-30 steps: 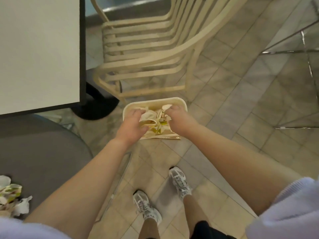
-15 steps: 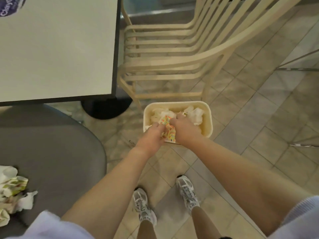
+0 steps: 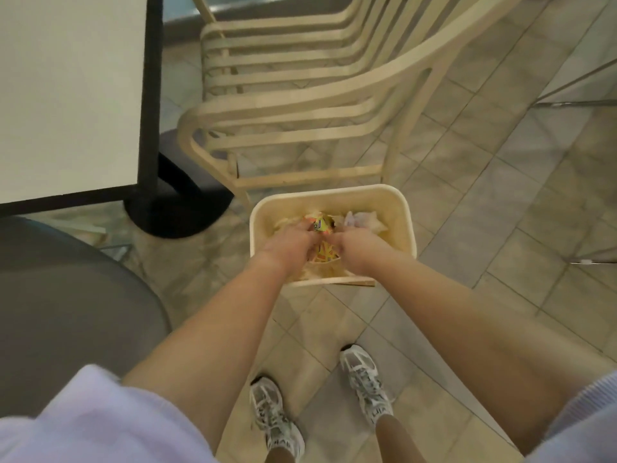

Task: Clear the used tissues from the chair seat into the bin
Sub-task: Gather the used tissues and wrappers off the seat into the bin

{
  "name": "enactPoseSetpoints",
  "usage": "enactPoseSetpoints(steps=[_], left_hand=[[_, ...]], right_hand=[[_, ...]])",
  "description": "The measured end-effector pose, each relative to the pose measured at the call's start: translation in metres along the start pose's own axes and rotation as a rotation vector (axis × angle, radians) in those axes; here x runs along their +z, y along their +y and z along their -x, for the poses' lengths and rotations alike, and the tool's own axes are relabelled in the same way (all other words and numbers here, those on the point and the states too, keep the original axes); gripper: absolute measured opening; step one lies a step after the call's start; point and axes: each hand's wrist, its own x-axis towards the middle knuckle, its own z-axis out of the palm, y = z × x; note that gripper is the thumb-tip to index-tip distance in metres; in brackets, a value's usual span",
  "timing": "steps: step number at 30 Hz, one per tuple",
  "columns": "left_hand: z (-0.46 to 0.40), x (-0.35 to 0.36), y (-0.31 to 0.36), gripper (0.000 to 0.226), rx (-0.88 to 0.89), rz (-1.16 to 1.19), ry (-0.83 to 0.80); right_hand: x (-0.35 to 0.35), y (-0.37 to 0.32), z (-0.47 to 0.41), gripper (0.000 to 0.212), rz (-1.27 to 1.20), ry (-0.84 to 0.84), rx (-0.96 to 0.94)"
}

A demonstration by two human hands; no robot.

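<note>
The step in hand looks like the drop: both hands are down inside the cream plastic bin (image 3: 405, 225) on the tiled floor (image 3: 500, 202), with a wad of crumpled tissues and a yellow-orange printed wrapper (image 3: 322, 224) between them. The left hand (image 3: 289, 242) and right hand (image 3: 359, 243) are seen from the back, fingers bent downward into the paper, seemingly gripping or pressing it, though how tightly they close cannot be told from here. A white tissue (image 3: 359, 218) already lies further back in the bin. The next move, as I judge it, calls for letting go, lifting the hands clear of the rim, and turning back to the grey chair seat (image 3: 66, 302) at the left to check for remaining tissues; none show on the visible part.
</note>
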Motion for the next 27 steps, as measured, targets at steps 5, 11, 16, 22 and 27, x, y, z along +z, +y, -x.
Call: enactPoseSetpoints(steps=[5,11,16,22,27], left_hand=[[0.001,0.009,-0.007,0.036,-0.039,0.018,-0.092],[0.042,-0.028,-0.003,0.031,-0.179,0.247,0.126],[0.105,-0.044,-0.006,0.028,-0.217,0.231,0.317],[0.203,-0.022,-0.049,0.037,-0.469,0.189,0.328],[0.299,0.016,-0.099,0.031,-0.790,0.240,0.414]], right_hand=[[0.000,-0.001,-0.005,0.050,-0.028,-0.070,0.009],[-0.041,-0.028,0.029,0.037,0.017,0.189,-0.001],[-0.054,-0.089,0.051,0.033,0.035,0.266,-0.184],[-0.046,-0.182,0.055,0.037,0.128,0.227,-0.372],[-0.029,-0.274,0.043,0.039,0.165,0.179,-0.528]])
